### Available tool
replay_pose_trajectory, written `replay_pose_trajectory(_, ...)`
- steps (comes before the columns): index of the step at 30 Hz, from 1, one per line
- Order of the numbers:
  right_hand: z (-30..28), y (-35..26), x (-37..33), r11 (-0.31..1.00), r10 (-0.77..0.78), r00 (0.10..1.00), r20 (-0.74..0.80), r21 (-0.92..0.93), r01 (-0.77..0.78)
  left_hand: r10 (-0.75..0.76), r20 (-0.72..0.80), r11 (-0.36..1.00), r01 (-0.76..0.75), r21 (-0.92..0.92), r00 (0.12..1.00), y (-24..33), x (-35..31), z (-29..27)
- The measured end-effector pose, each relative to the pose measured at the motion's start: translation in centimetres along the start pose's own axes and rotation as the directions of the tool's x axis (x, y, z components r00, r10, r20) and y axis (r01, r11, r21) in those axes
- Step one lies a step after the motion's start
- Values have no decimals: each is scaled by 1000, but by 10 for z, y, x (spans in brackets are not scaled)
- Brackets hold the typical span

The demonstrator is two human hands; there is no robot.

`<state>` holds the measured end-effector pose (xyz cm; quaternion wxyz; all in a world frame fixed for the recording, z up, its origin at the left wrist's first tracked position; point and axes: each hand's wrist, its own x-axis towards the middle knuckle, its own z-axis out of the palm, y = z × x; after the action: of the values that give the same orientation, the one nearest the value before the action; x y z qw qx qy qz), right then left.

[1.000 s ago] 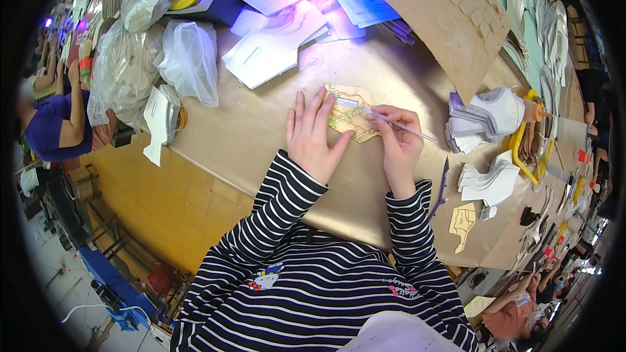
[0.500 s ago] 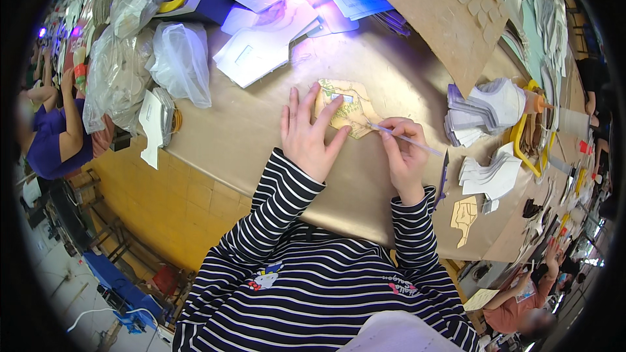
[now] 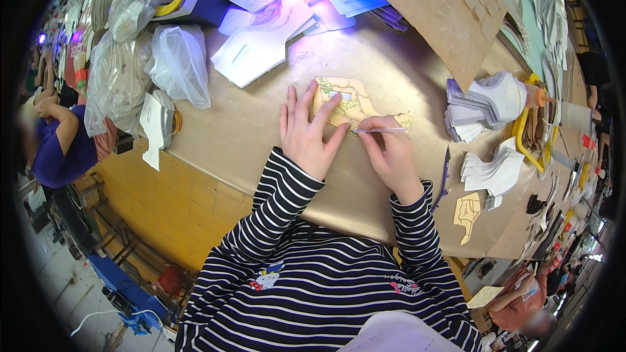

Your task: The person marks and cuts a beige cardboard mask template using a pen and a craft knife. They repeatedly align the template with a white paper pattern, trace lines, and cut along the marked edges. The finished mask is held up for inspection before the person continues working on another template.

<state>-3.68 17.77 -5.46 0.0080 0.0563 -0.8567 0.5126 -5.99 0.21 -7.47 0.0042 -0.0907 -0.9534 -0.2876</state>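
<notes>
A yellow template (image 3: pixel 355 91) with cut-out lines and green markings lies on the table in front of me. My left hand (image 3: pixel 305 132) rests on its left side with fingers spread, pressing it down. In my right hand (image 3: pixel 393 156) a thin pale pen (image 3: pixel 388 130) is pinched, its tip at the template's lower edge. The pen lies nearly level, pointing left. Part of the template is hidden under my left fingers and behind my right hand. Right of that hand lies a slim purple tool (image 3: pixel 445 179), beside a smaller yellow template (image 3: pixel 467 214).
White cut pieces (image 3: pixel 251 55) are piled under a bright lamp glow at the back. Clear plastic bags (image 3: pixel 179 65) sit at the left, near a stack of white pieces (image 3: pixel 154 127). More stacks (image 3: pixel 489 107) and a brown sheet (image 3: pixel 430 16) occupy the right side. Co-workers sit on both sides.
My right hand has shifted left and slightly down along the template's lower edge. The pen has turned from slanting to nearly level. My left hand stays about where it was.
</notes>
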Motion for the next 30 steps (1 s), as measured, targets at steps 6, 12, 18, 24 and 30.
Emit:
replay_pose_trajectory(6,3,6,3,997,-39,992,-124,-66,31,-1,-7,1000,1,-6,1000,0,0,1)
replay_pose_trajectory(12,1,4,-1,995,-67,998,-1,-68,67,-6,-18,1000,5,-25,1000,0,0,1)
replay_pose_trajectory(18,3,10,1,999,25,993,-117,-44,-30,-6,-25,1000,6,-18,1000,0,-1,2)
replay_pose_trajectory(24,-2,10,-5,965,159,983,-90,225,-135,-4,-22,1000,4,-21,1000,-1,-1,2)
replay_pose_trajectory(30,-4,10,-3,1000,-16,999,34,-3,16,-2,-27,1000,2,-14,1000,-1,0,3)
